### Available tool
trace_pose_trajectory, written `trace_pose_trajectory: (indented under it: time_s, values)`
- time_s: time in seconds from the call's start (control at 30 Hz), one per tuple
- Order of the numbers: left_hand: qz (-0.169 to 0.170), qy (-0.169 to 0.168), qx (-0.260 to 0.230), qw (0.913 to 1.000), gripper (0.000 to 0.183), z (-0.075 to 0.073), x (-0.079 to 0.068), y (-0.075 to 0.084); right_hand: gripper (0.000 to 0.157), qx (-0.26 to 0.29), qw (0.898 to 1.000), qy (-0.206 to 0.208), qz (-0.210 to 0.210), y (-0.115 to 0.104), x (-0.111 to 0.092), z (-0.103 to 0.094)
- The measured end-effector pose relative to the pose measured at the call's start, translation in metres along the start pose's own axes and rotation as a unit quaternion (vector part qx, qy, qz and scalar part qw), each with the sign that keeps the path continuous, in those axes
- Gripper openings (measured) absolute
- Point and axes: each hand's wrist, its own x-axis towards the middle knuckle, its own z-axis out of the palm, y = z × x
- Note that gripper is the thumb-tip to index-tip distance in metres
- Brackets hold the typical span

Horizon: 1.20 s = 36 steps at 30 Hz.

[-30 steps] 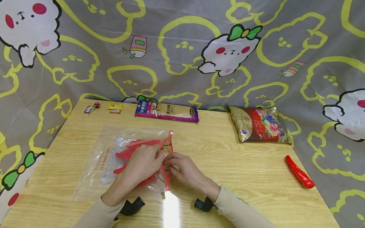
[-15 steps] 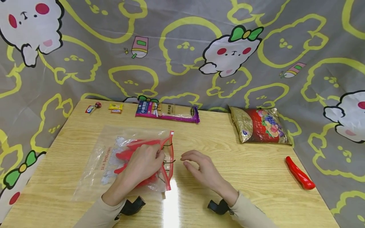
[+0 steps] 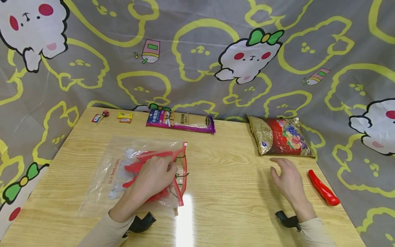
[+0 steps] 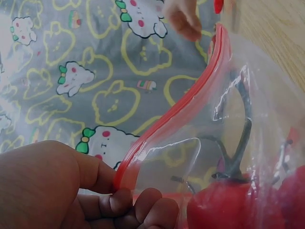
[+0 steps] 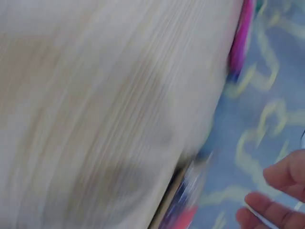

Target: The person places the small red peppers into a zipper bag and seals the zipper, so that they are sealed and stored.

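My left hand point(image 3: 155, 178) pinches the red zip edge of a clear plastic zip bag point(image 3: 98, 185), and the left wrist view shows the bag's mouth point(image 4: 176, 109) held apart. Several red chili peppers point(image 3: 134, 167) lie in the bag with their dark green stems toward the mouth, partly hidden by my hand. My right hand point(image 3: 288, 180) is over the right side of the table, fingers loosely bent with nothing in them. To its right lies a single red chili pepper point(image 3: 323, 188). The right wrist view is blurred.
A gold and red fruit-printed packet point(image 3: 282, 135) lies behind my right hand. Along the back are a purple-edged noodle packet point(image 3: 180, 120), two small wrapped sweets point(image 3: 124, 117) and a lollipop point(image 3: 101, 116). A patterned grey cloth point(image 3: 197, 61) hangs behind the table.
My right hand has let go of the bag's mouth and moved right, toward the single chili pepper. A stem now sticks out of the bag. My left hand stays in place.
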Motion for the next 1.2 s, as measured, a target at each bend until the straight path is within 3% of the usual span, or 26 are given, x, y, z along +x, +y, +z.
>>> trace_pose_trajectory:
  time_s: [0.1, 0.23, 0.3, 0.47, 0.57, 0.67, 0.77, 1.0, 1.2]
  values:
    - [-0.007, -0.005, -0.004, 1.0, 0.022, 0.0, 0.001, 0.0, 0.033, -0.053, 0.997, -0.015, 0.059, 0.035, -0.006, -0.013]
    - [-0.006, -0.003, -0.004, 1.0, 0.022, 0.001, 0.001, 0.0, 0.041, -0.11, 0.979, -0.069, 0.16, 0.072, -0.018, -0.031]
    - [-0.004, -0.001, -0.001, 1.0, 0.023, 0.001, 0.001, -0.001, 0.047, -0.128, 0.961, -0.114, 0.218, 0.085, -0.023, -0.039]
    - [0.0, 0.003, 0.003, 1.0, 0.024, 0.001, 0.002, -0.001, 0.054, -0.148, 0.902, -0.242, 0.325, 0.107, -0.03, -0.055]
    - [0.005, 0.005, 0.004, 1.0, 0.023, 0.002, 0.002, -0.002, 0.048, -0.145, 0.886, -0.282, 0.339, 0.113, -0.032, -0.058]
    - [0.009, 0.006, 0.006, 0.9999, 0.024, 0.003, 0.002, -0.002, 0.041, -0.138, 0.884, -0.295, 0.335, 0.117, -0.035, -0.057]
    - [0.009, 0.005, 0.007, 0.9999, 0.024, 0.003, 0.002, -0.002, 0.035, -0.137, 0.89, -0.287, 0.327, 0.118, -0.036, -0.056]
    - [0.011, 0.005, 0.007, 0.9999, 0.023, 0.003, 0.001, -0.002, 0.028, -0.141, 0.913, -0.243, 0.298, 0.12, -0.04, -0.055]
    - [0.012, 0.006, 0.012, 0.9998, 0.023, 0.003, 0.002, -0.003, 0.032, -0.156, 0.919, -0.208, 0.298, 0.111, -0.037, -0.051]
